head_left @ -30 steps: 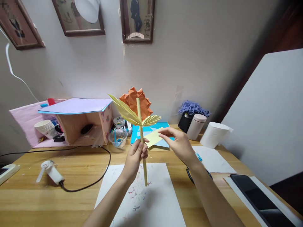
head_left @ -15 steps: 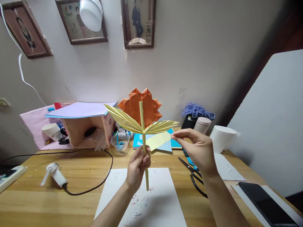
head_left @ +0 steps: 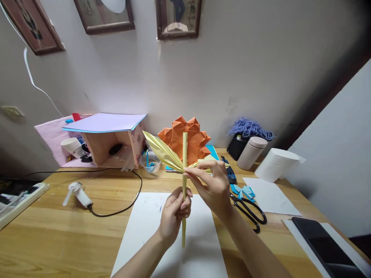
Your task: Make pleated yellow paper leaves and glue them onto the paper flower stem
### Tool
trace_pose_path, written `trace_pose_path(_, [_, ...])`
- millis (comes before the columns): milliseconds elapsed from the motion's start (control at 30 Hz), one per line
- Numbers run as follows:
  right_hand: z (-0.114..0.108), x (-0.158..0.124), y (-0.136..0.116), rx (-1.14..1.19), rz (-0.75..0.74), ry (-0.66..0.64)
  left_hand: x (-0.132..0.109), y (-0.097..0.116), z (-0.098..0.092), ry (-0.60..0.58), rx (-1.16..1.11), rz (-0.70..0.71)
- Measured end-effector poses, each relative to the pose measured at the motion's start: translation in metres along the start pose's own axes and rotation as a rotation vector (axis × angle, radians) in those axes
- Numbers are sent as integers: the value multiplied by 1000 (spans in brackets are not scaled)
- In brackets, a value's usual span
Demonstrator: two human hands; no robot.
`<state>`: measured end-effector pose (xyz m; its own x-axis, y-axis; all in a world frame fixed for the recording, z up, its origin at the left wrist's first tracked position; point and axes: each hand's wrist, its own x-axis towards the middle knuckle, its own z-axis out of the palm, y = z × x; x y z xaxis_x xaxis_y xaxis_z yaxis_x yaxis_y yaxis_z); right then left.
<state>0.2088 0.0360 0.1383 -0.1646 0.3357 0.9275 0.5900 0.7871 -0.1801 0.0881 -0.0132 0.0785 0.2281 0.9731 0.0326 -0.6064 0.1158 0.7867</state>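
My left hand [head_left: 175, 208] is wrapped round the pale yellow stem [head_left: 183, 231] of a paper flower, held upright above the desk. At its top the folded orange flower head [head_left: 189, 141] faces away, with the stem against its back. A pleated yellow paper leaf [head_left: 162, 151] spreads to the left from the stem. A second leaf lies to the right, mostly hidden behind my right hand [head_left: 213, 185]. My right thumb and fingertips close in a pinch at the leaf base, touching the stem just above my left hand.
A white sheet [head_left: 133, 231] lies under my hands. Black-handled scissors [head_left: 251, 210], blue paper pieces [head_left: 243, 191] and a phone [head_left: 324, 247] are on the right. Behind stand a pink bottle [head_left: 252, 152] and a tissue roll [head_left: 276, 164]. On the left are a glue gun [head_left: 79, 195] and a box [head_left: 104, 143].
My right hand has moved left from near the right leaf's tip to the leaf base at the stem. My left hand keeps its hold. The view has tilted down slightly.
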Motion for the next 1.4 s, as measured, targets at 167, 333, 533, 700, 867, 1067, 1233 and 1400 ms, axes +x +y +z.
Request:
trace_pose_path(167, [5,-3,-2,58,-22,-73,-9,-1,-10,29,-5,-5])
trace_pose_path(333, [13,-12,-2,-10,-182,-121,-19,-3,-24,7,-31,-28])
trace_pose_path(533, [21,-18,-5,-47,-232,-165,-25,-4,-34,5,-77,-59])
trace_pose_path(700, [25,-20,-8,-24,-201,-160,-25,-3,-35,8,-80,-57])
trace_pose_path(867, [25,-20,-11,-4,-163,-169,-26,-2,-35,18,-90,-50])
trace_pose_path(1067, [16,-22,-18,67,-195,-48,-26,4,-41,88,-111,37])
trace_pose_path(1233, [22,-34,-16,242,-245,-24,-35,31,-57,195,-129,176])
trace_pose_path(1400, [63,-53,-15,458,-117,-352,-73,67,-88,314,-166,349])
